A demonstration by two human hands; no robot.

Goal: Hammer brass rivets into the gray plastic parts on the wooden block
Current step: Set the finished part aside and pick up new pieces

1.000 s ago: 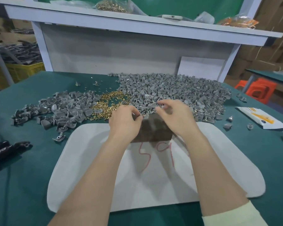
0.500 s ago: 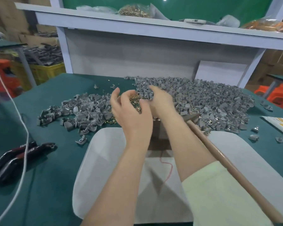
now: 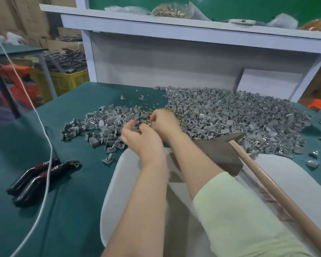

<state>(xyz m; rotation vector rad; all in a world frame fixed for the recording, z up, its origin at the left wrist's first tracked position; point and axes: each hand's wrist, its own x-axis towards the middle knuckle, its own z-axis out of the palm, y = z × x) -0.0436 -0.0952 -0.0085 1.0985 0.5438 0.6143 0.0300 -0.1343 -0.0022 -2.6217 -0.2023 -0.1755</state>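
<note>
My left hand (image 3: 144, 140) and my right hand (image 3: 166, 124) meet over the small heap of brass rivets (image 3: 180, 118), which they mostly hide. The left fingers curl around a gray plastic part (image 3: 135, 129). With curled fingertips the right hand pinches among the rivets. The dark wooden block (image 3: 220, 154) stands on the white mat (image 3: 278, 175) to the right of my right forearm, with nothing visible on top. A hammer (image 3: 233, 136) lies with its head at the block's far edge, its wooden handle running to the lower right.
A large pile of gray parts (image 3: 239, 115) spreads behind the block and a smaller pile (image 3: 100, 127) lies to the left. Black-handled pliers (image 3: 39, 179) and a white cord (image 3: 48, 164) lie on the green table at left. A white shelf (image 3: 174, 26) stands behind.
Both hands left the wooden block and moved forward and left to the rivet heap. The view swung left, and the hammer came into sight beside the block.
</note>
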